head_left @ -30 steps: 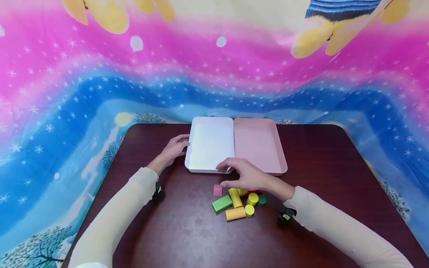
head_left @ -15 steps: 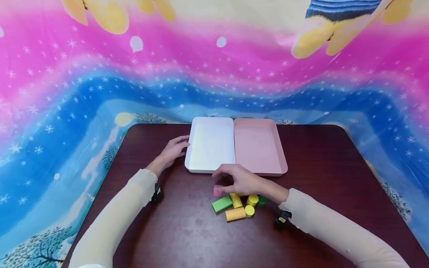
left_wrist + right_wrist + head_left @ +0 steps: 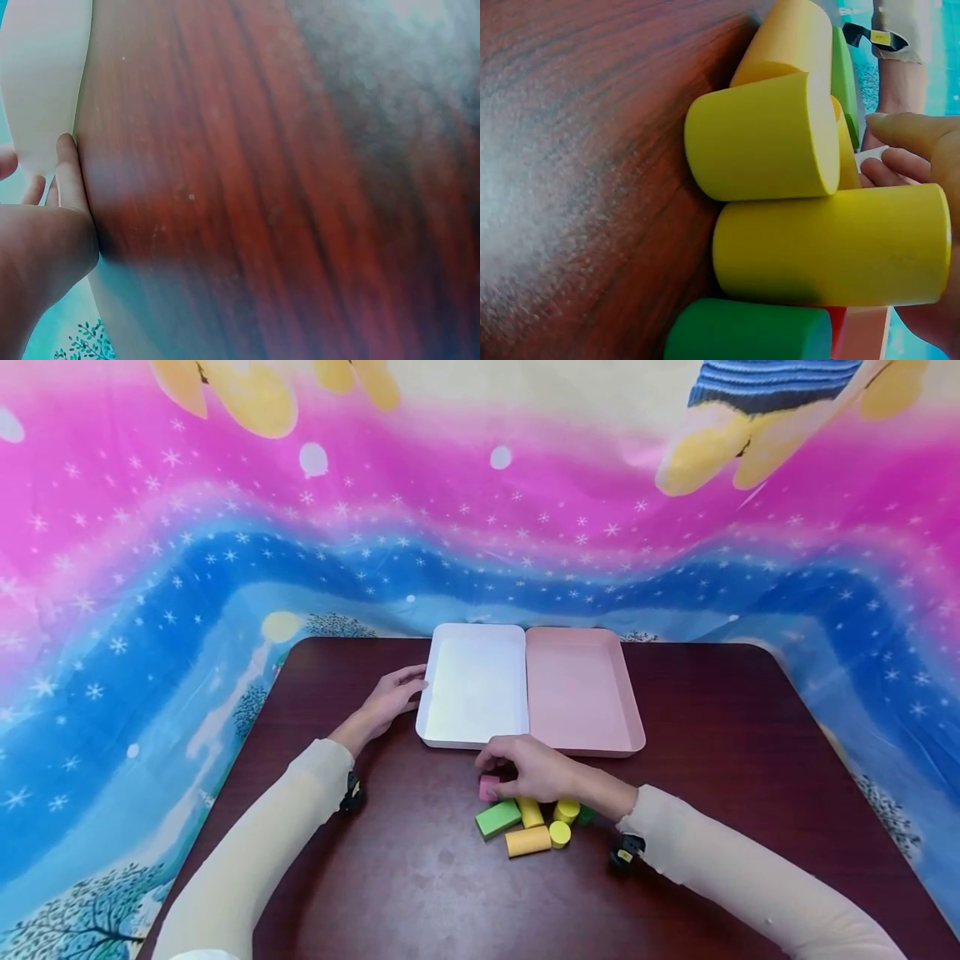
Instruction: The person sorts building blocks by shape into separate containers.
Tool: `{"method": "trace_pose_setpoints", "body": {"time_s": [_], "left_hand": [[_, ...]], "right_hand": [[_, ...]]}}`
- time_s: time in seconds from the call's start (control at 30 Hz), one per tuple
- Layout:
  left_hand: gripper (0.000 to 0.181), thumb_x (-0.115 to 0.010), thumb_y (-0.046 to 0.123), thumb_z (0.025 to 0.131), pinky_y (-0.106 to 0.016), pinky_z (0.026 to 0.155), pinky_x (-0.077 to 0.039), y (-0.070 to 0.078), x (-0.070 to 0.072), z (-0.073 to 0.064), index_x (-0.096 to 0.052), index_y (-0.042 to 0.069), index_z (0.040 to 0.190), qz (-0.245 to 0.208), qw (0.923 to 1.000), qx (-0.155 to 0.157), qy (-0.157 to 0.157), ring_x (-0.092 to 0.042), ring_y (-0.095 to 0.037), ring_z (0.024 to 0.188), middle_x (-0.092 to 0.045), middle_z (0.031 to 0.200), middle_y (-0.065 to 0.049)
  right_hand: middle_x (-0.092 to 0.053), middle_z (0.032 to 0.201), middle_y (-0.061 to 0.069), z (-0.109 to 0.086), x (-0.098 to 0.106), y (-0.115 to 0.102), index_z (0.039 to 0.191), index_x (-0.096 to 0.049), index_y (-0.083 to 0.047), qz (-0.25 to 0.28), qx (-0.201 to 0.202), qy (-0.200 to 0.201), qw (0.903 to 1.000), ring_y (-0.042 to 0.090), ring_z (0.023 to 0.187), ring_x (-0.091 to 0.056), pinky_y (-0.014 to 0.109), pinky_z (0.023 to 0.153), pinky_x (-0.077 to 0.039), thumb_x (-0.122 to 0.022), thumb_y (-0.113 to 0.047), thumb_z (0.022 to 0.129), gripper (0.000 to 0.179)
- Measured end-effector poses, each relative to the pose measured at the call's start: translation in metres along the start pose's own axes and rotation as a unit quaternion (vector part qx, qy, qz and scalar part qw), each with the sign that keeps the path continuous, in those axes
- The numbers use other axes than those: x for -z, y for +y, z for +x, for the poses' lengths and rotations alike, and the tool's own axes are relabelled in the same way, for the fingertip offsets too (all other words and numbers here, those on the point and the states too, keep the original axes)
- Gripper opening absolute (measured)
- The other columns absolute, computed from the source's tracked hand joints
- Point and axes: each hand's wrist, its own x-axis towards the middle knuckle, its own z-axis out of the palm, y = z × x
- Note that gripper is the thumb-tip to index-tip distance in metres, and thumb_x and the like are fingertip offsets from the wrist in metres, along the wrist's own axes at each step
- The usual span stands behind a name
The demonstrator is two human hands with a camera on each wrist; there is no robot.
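Dark tabletop (image 3: 420,860): pink cube (image 3: 486,786) between the right hand's fingers (image 3: 495,749).

From my remote post I am recording the right hand (image 3: 531,768) partly covering the pink cube (image 3: 487,782); contact I am failing to determine. The right-wrist view's lower edge is cutting off the green cylinder (image 3: 750,331) (a red block (image 3: 839,330) is showing only a sliver). The left-wrist view is cropping the left hand (image 3: 54,232).

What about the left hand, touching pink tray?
No, the head view shows the left hand at the left edge of the white tray, which lies between it and the pink tray.
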Motion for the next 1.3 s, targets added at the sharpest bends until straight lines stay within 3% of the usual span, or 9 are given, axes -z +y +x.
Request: {"method": "trace_pose_setpoints", "body": {"time_s": [0.43, 1.3], "left_hand": [[0.051, -0.057, 0.021, 0.111, -0.048, 0.112, -0.05, 0.0022, -0.0002, 0.0026, -0.047, 0.014, 0.16, 0.004, 0.9999, -0.013, -0.001, -0.056, -0.027, 0.138, -0.053, 0.156, -0.012], [0.051, -0.057, 0.023, 0.111, -0.05, 0.113, -0.049, -0.0031, -0.0001, 0.0005, -0.047, 0.015, 0.16, 0.005, 0.9999, -0.012, 0.0, -0.055, -0.028, 0.139, -0.052, 0.156, -0.013]], "right_hand": [[-0.07, 0.119, -0.002, 0.0, -0.0035, -0.0005, 0.124, -0.074, -0.012, -0.055, 0.016, -0.009, 0.9983, 0.016, 0.109, -0.066, 0.033, 0.098, -0.056, -0.077, -0.018, 0.1, 0.025], [-0.068, 0.123, -0.002, 0.0031, -0.0044, 0.0024, 0.13, -0.073, -0.012, -0.094, 0.039, -0.045, 0.9938, 0.011, 0.111, -0.062, 0.031, 0.1, -0.053, -0.074, -0.011, 0.1, 0.03]]}}
